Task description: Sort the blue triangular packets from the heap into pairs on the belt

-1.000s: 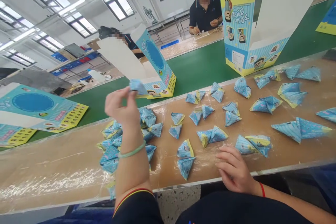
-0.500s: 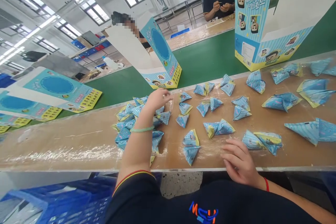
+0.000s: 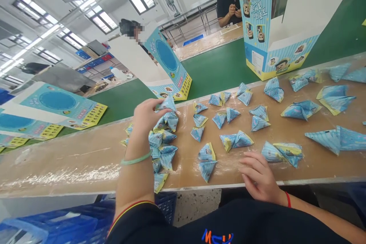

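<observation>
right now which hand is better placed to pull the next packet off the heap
Left. The left hand is on the heap of blue packets, pinching the top packet. The right hand rests empty at the near edge of the table, well clear of the heap.

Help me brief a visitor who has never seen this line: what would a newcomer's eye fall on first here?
The scatter of blue triangular packets across the brown bench, thickest in the heap by the left hand, which pinches one packet at the heap's far end. Next, the tall blue-and-yellow carton standing open on the green belt behind the bench, at the upper right; the right hand rests at the near edge, holding nothing.
</observation>
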A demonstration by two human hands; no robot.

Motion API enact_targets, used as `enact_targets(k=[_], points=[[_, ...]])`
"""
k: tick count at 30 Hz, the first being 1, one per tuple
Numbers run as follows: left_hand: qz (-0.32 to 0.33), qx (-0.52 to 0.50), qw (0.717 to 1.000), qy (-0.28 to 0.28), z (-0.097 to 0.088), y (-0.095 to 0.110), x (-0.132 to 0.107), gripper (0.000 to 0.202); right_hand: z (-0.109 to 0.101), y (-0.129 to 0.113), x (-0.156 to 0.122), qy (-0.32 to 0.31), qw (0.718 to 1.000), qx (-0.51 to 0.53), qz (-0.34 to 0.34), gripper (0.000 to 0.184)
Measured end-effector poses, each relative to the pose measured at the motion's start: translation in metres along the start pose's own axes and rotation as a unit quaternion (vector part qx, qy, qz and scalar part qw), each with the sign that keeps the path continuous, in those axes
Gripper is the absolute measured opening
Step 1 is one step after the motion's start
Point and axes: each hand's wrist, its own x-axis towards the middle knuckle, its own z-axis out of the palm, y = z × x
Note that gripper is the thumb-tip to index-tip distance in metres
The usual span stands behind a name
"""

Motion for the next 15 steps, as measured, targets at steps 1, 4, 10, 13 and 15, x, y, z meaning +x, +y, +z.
enact_targets(k=[1,4,10,13,15], points=[[0.006,-0.002,1.0,-0.006,0.002,0.001,0.003,0.036,0.0,0.0,0.0,0.001,1.0,0.0,-0.003,0.021],[0.022,0.02,0.998,-0.056,0.021,0.007,0.009,0.037,0.001,-0.001,0.0,0.002,1.0,-0.003,-0.004,0.022],[0.039,0.114,0.972,-0.2,0.08,0.034,0.025,0.042,0.0,-0.001,-0.001,0.0,1.0,-0.006,-0.004,0.022],[0.062,0.097,0.957,-0.267,0.103,0.045,0.034,0.042,0.0,-0.001,-0.001,0.006,1.0,-0.008,0.001,0.022],[0.071,0.075,0.954,-0.283,0.109,0.048,0.04,0.044,0.0,-0.001,-0.001,0.011,1.0,-0.01,0.006,0.022]])
